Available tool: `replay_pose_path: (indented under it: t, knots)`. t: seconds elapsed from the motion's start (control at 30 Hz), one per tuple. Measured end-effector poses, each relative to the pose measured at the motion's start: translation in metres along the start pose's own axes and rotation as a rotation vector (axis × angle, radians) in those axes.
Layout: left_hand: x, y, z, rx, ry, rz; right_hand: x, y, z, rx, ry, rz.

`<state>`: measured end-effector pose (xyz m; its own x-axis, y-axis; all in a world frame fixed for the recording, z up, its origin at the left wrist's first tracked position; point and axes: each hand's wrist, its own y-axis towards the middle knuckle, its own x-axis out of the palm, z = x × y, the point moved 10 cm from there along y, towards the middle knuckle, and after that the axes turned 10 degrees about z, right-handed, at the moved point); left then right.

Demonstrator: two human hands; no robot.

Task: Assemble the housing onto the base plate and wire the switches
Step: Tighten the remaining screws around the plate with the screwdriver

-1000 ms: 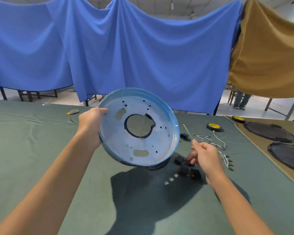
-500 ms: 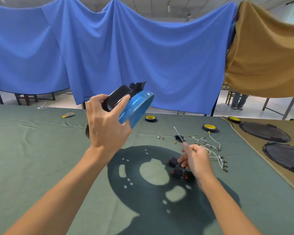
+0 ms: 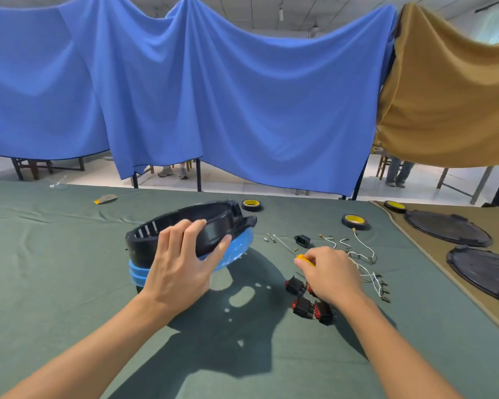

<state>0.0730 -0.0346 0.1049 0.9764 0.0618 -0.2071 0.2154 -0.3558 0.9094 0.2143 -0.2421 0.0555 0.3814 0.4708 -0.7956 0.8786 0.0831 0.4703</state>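
Switches [image 3: 303, 306] partly behind right hand [image 3: 334, 275]

Green-clothed table [image 3: 55, 283] with switches [image 3: 313, 308], wires [image 3: 364, 254]

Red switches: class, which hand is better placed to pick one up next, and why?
Right, probably. The right hand sits just above the switches, though it pinches a yellow-handled screwdriver. The left hand grips the housing and base plate, farther away.

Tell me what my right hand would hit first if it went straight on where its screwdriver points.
Likely the loose screws just beyond the screwdriver tip; the right hand aims far-left at them. Depth is hard to judge.
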Motion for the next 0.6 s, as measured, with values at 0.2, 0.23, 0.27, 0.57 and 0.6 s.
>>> replay_pose_path:
  t: [0.2,0.23,0.27,0.57,0.6]
  knots:
    - [0.003,-0.031,0.015,0.178,-0.096,-0.021,0.02,0.015,-0.017,-0.148,-0.219,-0.088]
    - [0.003,-0.037,0.014,0.191,-0.11,-0.025,0.023,0.016,-0.018,-0.158,-0.24,-0.104]
    - [0.004,-0.04,0.012,0.193,-0.124,-0.031,0.026,0.017,-0.018,-0.169,-0.26,-0.117]
    - [0.006,-0.05,0.002,0.204,-0.274,-0.138,0.043,0.02,-0.016,-0.203,-0.357,-0.248]
    - [0.004,-0.05,0.003,0.212,-0.287,-0.129,0.043,0.021,-0.016,-0.208,-0.37,-0.263]
